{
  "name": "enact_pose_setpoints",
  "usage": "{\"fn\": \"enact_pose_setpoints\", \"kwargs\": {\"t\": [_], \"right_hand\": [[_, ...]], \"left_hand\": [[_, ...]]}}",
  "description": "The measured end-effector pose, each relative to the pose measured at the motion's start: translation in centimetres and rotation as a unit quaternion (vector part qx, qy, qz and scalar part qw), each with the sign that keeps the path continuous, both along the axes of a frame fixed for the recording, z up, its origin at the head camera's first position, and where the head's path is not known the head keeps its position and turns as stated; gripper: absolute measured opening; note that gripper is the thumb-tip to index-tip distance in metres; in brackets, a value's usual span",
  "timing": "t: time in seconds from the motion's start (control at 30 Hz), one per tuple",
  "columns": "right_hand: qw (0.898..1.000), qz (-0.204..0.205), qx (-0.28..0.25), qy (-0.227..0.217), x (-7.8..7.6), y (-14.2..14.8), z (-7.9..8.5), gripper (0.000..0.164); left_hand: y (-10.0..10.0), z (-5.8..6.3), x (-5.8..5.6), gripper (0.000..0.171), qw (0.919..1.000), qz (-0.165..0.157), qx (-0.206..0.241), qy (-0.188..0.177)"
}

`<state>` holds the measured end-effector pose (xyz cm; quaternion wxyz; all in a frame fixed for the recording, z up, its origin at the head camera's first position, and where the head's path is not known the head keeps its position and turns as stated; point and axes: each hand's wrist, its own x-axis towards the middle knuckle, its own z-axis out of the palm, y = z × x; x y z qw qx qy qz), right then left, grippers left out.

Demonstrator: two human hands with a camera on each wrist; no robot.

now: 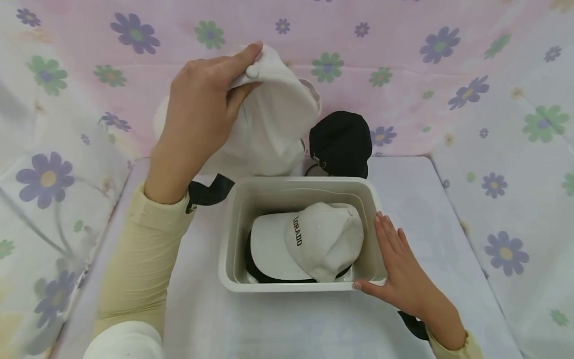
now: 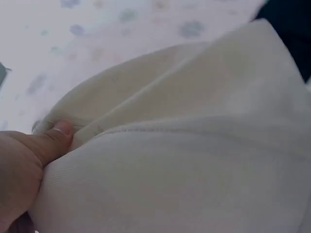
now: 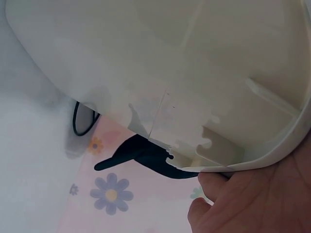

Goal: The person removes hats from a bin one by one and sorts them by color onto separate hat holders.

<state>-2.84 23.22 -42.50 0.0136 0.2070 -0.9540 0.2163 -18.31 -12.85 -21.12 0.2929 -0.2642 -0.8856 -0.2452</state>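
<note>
Up above the back left of a light grey bin (image 1: 287,287), my left hand (image 1: 197,104) pinches a white cap (image 1: 269,124) near its top button. The left wrist view shows the thumb (image 2: 56,138) pressed on the folded cloth. Inside the bin lies another white cap (image 1: 325,239) with dark lettering, its brim to the left. A black brim (image 1: 253,267) shows beneath it. Fingers straight, my right hand (image 1: 408,279) rests against the bin's right side, thumb at the front rim.
Behind the bin, a black cap (image 1: 343,142) sits against the flowered backdrop (image 1: 399,30). A pale cloth (image 1: 287,324) covers the table. A rounded white object (image 1: 125,341) shows at the bottom left, and black straps hang at both wrists.
</note>
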Motion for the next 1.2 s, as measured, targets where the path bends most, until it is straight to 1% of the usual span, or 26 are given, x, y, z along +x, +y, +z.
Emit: {"fn": "enact_pose_setpoints", "kwargs": {"t": [0.07,0.13,0.23,0.33,0.43,0.53,0.63,0.73,0.83,0.93,1.0,1.03,1.1,1.2], "right_hand": [[1.0,-0.001,0.001,0.001,0.0,0.0,0.0,0.129],[1.0,-0.002,0.002,0.0,0.0,0.0,0.0,0.129],[1.0,-0.003,0.001,-0.004,0.0,-0.1,0.1,0.129],[1.0,-0.006,0.002,-0.01,0.0,-0.2,0.1,0.129],[1.0,-0.008,0.002,-0.016,0.1,-0.2,0.1,0.129],[1.0,-0.011,0.002,-0.019,0.1,-0.2,0.1,0.13],[1.0,-0.011,-0.001,-0.018,0.1,-0.2,0.1,0.13],[1.0,-0.01,-0.001,-0.016,0.1,-0.2,0.1,0.13],[1.0,-0.009,-0.001,-0.014,0.1,-0.1,0.0,0.13],[1.0,-0.01,-0.002,-0.013,0.1,-0.1,0.1,0.13],[1.0,-0.011,-0.001,-0.013,0.0,0.0,0.1,0.13],[1.0,-0.012,-0.002,-0.014,0.0,0.0,0.1,0.13],[1.0,-0.013,-0.002,-0.015,0.0,0.0,0.1,0.13],[1.0,-0.011,-0.003,-0.014,0.0,0.1,0.1,0.13]], "left_hand": [[-0.3,-0.8,-1.7,0.041,0.9993,0.018,-0.032,0.001],[-0.6,-1.9,-3.6,0.04,0.9974,0.03,-0.065,-0.002],[-0.9,-3.7,-5.8,0.038,0.9934,0.049,-0.097,-0.035],[-1.1,-5.4,-7.5,0.038,0.9894,0.058,-0.113,-0.071],[-0.9,-6.8,-8.6,0.039,0.9856,0.053,-0.121,-0.106],[-0.4,-7.7,-9.3,0.04,0.9806,0.053,-0.132,-0.135],[0.0,-8.5,-9.8,0.04,0.9782,0.055,-0.129,-0.153],[0.2,-9.0,-10.3,0.041,0.9762,0.049,-0.12,-0.174],[0.4,-9.4,-10.6,0.041,0.9742,0.036,-0.109,-0.194],[0.6,-9.8,-10.8,0.042,0.9717,0.028,-0.111,-0.207],[0.7,-10.1,-10.8,0.043,0.9693,0.026,-0.12,-0.213],[0.8,-10.2,-10.8,0.045,0.9668,0.027,-0.131,-0.218],[1.0,-10.4,-10.7,0.05,0.9591,0.03,-0.158,-0.233],[1.3,-10.7,-10.7,0.06,0.9455,0.034,-0.19,-0.262]]}}
